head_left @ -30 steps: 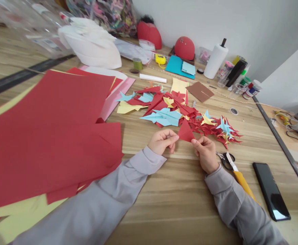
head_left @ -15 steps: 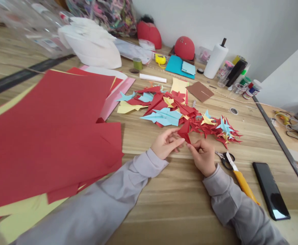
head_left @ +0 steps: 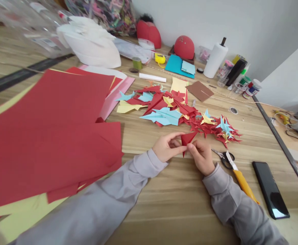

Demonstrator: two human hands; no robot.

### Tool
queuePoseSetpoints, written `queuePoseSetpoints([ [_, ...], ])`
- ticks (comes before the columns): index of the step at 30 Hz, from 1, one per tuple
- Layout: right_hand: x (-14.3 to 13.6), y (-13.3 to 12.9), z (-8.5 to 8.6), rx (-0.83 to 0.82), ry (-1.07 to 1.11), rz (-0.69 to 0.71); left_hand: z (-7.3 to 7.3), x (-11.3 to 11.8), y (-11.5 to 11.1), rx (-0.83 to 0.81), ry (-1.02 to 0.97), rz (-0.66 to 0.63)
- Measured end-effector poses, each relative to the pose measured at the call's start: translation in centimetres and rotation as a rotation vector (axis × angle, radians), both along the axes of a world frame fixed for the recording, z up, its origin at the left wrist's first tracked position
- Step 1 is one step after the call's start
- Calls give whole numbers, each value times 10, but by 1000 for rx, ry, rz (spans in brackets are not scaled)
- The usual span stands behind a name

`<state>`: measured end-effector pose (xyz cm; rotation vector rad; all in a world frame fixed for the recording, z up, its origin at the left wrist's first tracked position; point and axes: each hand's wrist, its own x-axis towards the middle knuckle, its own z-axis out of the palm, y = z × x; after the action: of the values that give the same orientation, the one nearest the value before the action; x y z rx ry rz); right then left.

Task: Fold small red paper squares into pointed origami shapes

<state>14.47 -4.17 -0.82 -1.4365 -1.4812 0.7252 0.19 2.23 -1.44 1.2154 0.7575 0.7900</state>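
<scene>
A small folded piece of red paper (head_left: 188, 138) is held between both hands above the wooden table. My left hand (head_left: 168, 147) pinches its left side between thumb and fingers. On its lower right, my right hand (head_left: 201, 156) grips the edge with thumb and forefinger. One pointed tip of the paper sticks out downward between the hands, another to the upper right. Just beyond lies a pile of folded red, blue and yellow paper pieces (head_left: 164, 116).
Large red sheets (head_left: 69, 98) cover the left side. Scissors (head_left: 226, 159), a knife with an orange handle (head_left: 244, 185) and a black phone (head_left: 270, 190) lie at right. A white roll (head_left: 216, 60) and bottles stand at the back.
The small red paper has turned between my fingers and sits slightly lower. Both hands have shifted a little with it, and my right fingers now pinch further up.
</scene>
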Motion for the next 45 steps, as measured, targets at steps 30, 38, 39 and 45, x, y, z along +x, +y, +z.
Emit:
queuePoseSetpoints([
  [30,2,3,-4,-38,96,51,0,-3,-3,32,41,-62],
  [38,2,3,-5,-35,110,47,0,-3,-2,-109,-10,-86],
  [39,2,3,-5,-35,116,49,0,-4,-2,-115,-15,-88],
  [45,1,3,-4,-31,136,53,-1,-4,-1,-97,2,-82],
])
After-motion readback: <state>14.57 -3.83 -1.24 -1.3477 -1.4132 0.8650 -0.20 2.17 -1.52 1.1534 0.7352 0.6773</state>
